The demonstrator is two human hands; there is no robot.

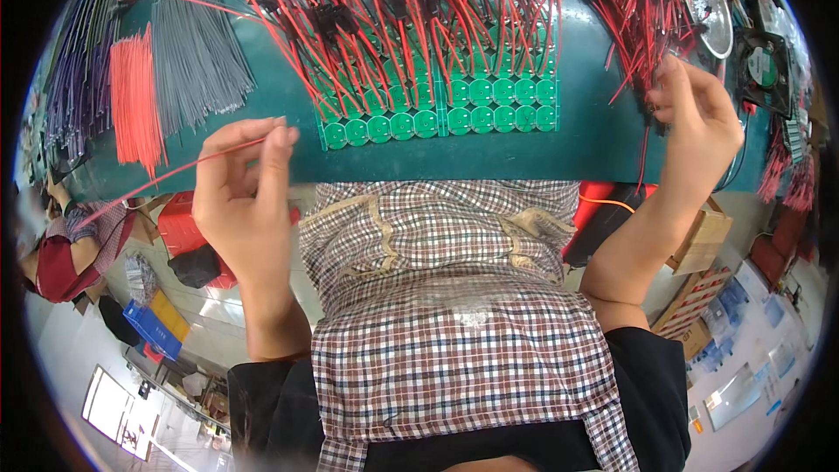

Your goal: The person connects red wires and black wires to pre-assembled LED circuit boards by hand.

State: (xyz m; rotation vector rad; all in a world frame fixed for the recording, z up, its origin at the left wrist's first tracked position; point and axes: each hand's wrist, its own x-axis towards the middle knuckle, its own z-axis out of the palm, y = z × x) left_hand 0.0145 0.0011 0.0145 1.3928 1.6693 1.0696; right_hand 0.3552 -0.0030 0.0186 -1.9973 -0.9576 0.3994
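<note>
My left hand (245, 179) is raised at the table's near edge, thumb and forefinger pinched on a thin red wire (181, 168) that trails off down to the left. At the right, my right hand (699, 127) has its fingers curled at the lower end of a pile of red-and-black wire leads (622, 17). Its fingertips close on some of these leads, and which strands they grip is partly hidden. Between my hands lies a panel of round green circuit boards (481, 92), with many red and black leads with black connectors (328, 22) standing over its far rows.
Bundles of red wires (135, 105), grey wires (197, 52) and purple-black wires (79, 79) lie at the left of the green table (280, 157). A metal bowl (706, 4) and a black fan (763, 72) stand at the right. Another person's arm (79, 253) shows at far left.
</note>
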